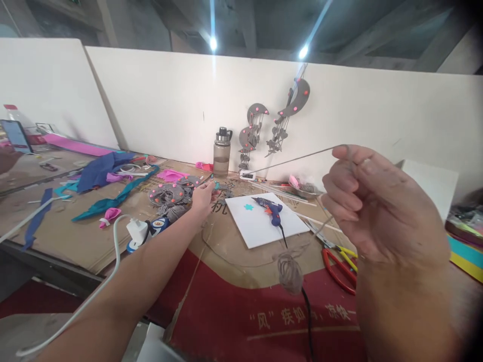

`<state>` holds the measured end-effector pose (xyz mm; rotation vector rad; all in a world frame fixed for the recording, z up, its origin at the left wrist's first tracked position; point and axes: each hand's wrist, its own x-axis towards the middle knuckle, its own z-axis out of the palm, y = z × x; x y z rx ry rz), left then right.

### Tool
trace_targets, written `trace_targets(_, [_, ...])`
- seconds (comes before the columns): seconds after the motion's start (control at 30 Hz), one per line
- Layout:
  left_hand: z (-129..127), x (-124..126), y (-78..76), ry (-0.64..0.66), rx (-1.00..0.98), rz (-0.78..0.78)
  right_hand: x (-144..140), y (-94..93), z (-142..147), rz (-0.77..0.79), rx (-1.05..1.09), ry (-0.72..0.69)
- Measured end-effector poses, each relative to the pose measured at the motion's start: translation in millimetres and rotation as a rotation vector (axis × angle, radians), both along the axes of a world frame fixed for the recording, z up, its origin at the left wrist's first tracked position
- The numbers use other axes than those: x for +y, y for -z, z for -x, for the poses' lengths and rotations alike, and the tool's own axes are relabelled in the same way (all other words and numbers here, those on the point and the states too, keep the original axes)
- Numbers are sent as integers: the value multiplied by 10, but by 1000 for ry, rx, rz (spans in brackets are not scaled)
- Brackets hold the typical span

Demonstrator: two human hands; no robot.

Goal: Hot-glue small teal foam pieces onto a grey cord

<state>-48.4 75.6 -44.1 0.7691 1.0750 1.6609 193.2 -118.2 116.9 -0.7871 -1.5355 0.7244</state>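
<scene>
A grey yarn strand [294, 159] runs taut across the view between my two hands. My right hand [372, 193] is raised close to the camera, closed in a pinch on the strand. My left hand [205, 196], farther off above the table, is closed on the other end of the strand; its fingertips are partly hidden. Below the strand, a blue hot glue gun [272, 210] lies on a white board [249, 236] with a small teal flower shape [248, 206]. A loose grey yarn bundle [290, 272] lies nearer me. Grey crescent pieces with pink dots [169, 196] lie beside my left hand.
Scissors with red handles [337, 269] and yellow-handled pliers [345, 254] lie by my right wrist. A water bottle [222, 153] stands at the back, near finished-looking grey moon hangings [298, 100]. A white charger [138, 230], its cable, and felt strips [105, 168] occupy the left.
</scene>
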Motion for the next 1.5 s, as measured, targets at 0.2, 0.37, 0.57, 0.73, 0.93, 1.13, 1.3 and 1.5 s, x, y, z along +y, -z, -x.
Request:
trace_targets(0.2, [8, 1, -1, 8, 4, -35, 35, 94, 11, 37, 109, -56])
trace_targets(0.37, [-58, -45, -30, 78, 39, -134, 285, 339, 199, 259, -369, -343])
trace_targets(0.57, [-175, -194, -158, 122, 138, -230, 705, 812, 433, 86, -667, -19])
trace_targets(0.73, [-310, -438, -267, 7, 461, -398, 994, 1156, 505, 196, -251, 85])
trace_targets(0.93, [-459, -572, -207, 83, 541, -406, 1090, 1323, 560, 215, -90, 52])
trace_targets(1.13, [-532, -597, -189, 225, 440, -347, 1144, 1343, 526, 292, 34, 2])
trace_targets(1.3, [-552, -624, -219, 380, 367, -305, 1199, 1329, 450, 300, 84, 27])
trace_targets(1.5, [-533, -588, -201, 346, 321, -263, 1148, 1268, 507, 360, 160, -23])
